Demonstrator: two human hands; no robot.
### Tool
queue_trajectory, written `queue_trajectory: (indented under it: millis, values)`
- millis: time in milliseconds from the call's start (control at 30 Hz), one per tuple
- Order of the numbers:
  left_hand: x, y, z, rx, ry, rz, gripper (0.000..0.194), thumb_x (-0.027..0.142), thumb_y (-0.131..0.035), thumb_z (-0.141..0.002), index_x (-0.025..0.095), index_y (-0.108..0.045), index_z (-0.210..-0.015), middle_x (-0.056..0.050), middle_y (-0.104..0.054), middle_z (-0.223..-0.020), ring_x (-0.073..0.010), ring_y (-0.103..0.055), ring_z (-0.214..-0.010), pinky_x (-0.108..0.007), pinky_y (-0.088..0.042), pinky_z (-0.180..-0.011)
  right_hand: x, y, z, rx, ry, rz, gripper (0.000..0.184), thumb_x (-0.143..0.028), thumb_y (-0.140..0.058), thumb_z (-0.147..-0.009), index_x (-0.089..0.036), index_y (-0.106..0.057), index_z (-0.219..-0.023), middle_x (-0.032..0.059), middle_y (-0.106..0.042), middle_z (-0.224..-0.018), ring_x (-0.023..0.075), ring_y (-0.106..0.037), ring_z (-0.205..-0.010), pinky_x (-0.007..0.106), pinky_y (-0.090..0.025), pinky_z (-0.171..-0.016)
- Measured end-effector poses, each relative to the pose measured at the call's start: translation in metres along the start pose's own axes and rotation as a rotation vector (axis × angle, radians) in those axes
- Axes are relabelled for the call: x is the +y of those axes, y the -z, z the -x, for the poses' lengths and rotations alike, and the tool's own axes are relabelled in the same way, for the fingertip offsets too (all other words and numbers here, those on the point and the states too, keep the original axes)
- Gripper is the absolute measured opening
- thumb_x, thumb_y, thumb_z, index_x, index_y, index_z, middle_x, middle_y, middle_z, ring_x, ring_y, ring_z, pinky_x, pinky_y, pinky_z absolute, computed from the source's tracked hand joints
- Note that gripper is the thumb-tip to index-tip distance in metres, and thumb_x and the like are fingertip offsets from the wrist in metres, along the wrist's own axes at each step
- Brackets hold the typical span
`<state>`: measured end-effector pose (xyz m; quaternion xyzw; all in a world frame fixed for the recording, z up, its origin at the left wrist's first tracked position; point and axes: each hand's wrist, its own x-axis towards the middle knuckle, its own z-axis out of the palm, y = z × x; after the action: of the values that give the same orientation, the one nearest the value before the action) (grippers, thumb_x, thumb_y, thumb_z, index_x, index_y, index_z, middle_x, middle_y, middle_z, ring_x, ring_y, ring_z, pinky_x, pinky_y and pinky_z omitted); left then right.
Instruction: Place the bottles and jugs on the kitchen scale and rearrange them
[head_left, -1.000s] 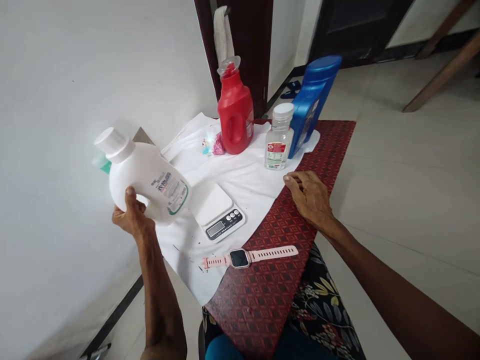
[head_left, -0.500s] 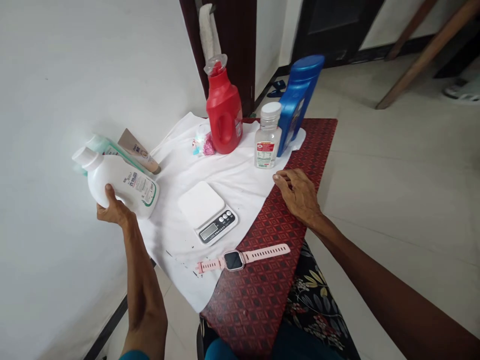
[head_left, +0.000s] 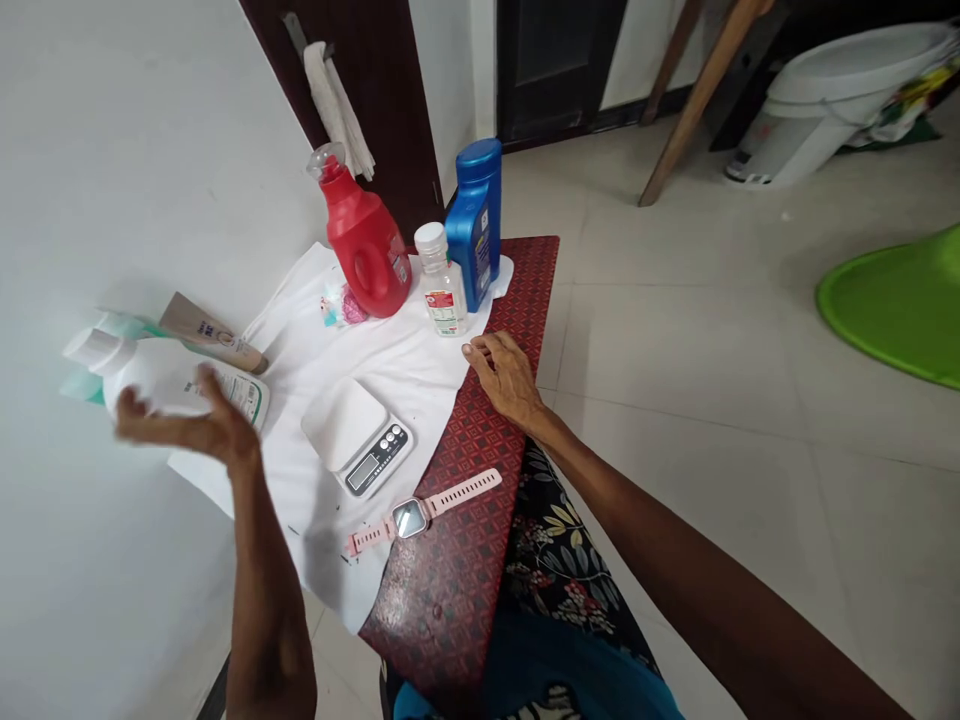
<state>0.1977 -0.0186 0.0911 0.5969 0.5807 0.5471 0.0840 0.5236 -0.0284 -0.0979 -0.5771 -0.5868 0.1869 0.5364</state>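
Note:
My left hand is raised in front of the white detergent bottle. Its thumb and fingers are spread, slightly blurred, with nothing between them. The bottle stands by the wall, partly covered by that hand. On the red patterned table my right hand rests near the edge, fingers loosely bent and holding nothing. Just beyond it stands a clear jar with a white cap. A white kitchen scale lies between my hands, and a pink-strapped smartwatch lies nearer me.
A red jug and a blue bottle stand at the back on a white cloth. A beige tube leans beside the wall. On the floor to the right are a white bucket and a green plastic edge.
My left hand has let go of the white detergent bottle and drawn back from it, opening. The camera view has turned right. My right hand stays on the table.

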Motion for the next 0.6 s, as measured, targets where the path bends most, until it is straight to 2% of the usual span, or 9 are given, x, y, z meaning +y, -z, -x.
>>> queue_trajectory:
  millis: [133,233,300,367,433,533,600]
  values:
    - [0.036,-0.103,0.018,-0.219,-0.082,0.035,0.080,0.060,-0.100,-0.071,0.021,-0.062,-0.129,-0.013,-0.072,-0.128,-0.0336,-0.071,-0.124,-0.047,-0.060,-0.100,0.001,-0.001,0.000,0.001,-0.006,-0.015,0.046,-0.063,-0.048,-0.110,-0.024,-0.072,-0.106,0.0136,-0.069,-0.108,0.0317,-0.069,-0.101,0.052,-0.056,-0.104]
    - [0.042,-0.176,0.024,-0.375,-0.122,0.056,0.079,0.056,-0.102,-0.070,0.021,-0.063,-0.129,-0.016,-0.071,-0.132,-0.0354,-0.068,-0.132,-0.048,-0.056,-0.107,0.001,-0.003,-0.001,0.012,-0.011,-0.029,0.050,-0.066,-0.046,-0.110,-0.024,-0.072,-0.107,0.0152,-0.070,-0.111,0.0333,-0.069,-0.103,0.054,-0.057,-0.105]
    - [0.041,-0.211,0.025,-0.438,-0.095,0.028,0.076,0.052,-0.103,-0.069,0.019,-0.064,-0.125,-0.018,-0.071,-0.130,-0.0377,-0.068,-0.133,-0.051,-0.054,-0.109,0.002,-0.005,-0.002,0.021,-0.011,-0.040,0.052,-0.068,-0.045,-0.110,-0.025,-0.073,-0.108,0.0152,-0.070,-0.111,0.0336,-0.069,-0.106,0.054,-0.057,-0.106]
    - [0.037,-0.233,0.024,-0.451,-0.056,-0.008,0.073,0.050,-0.104,-0.068,0.019,-0.065,-0.121,-0.019,-0.073,-0.125,-0.0398,-0.069,-0.130,-0.054,-0.053,-0.110,0.002,-0.006,-0.003,0.026,-0.010,-0.050,0.053,-0.070,-0.044,-0.110,-0.026,-0.073,-0.109,0.0148,-0.070,-0.112,0.0335,-0.069,-0.108,0.053,-0.057,-0.106]
    - [0.034,-0.244,0.023,-0.430,-0.031,-0.035,0.071,0.050,-0.104,-0.067,0.019,-0.065,-0.118,-0.020,-0.075,-0.121,-0.0412,-0.071,-0.126,-0.055,-0.053,-0.109,0.002,-0.006,-0.003,0.029,-0.009,-0.056,0.052,-0.070,-0.045,-0.110,-0.026,-0.074,-0.110,0.0149,-0.070,-0.113,0.0334,-0.068,-0.108,0.053,-0.057,-0.107]
    - [0.033,-0.250,0.023,-0.405,-0.009,-0.085,0.063,0.051,-0.100,-0.070,0.020,-0.066,-0.113,-0.019,-0.077,-0.115,-0.0413,-0.073,-0.121,-0.054,-0.054,-0.105,0.001,-0.007,-0.004,0.024,-0.014,-0.051,0.051,-0.067,-0.046,-0.110,-0.025,-0.075,-0.111,0.0161,-0.071,-0.114,0.0340,-0.068,-0.107,0.054,-0.056,-0.107]
    - [0.034,-0.248,0.023,-0.390,0.011,-0.113,0.056,0.049,-0.097,-0.073,0.019,-0.067,-0.110,-0.018,-0.078,-0.111,-0.0390,-0.075,-0.116,-0.051,-0.055,-0.102,0.000,-0.006,-0.005,0.014,-0.027,-0.031,0.052,-0.066,-0.045,-0.111,-0.023,-0.075,-0.110,0.0174,-0.071,-0.115,0.0342,-0.068,-0.107,0.054,-0.055,-0.107]
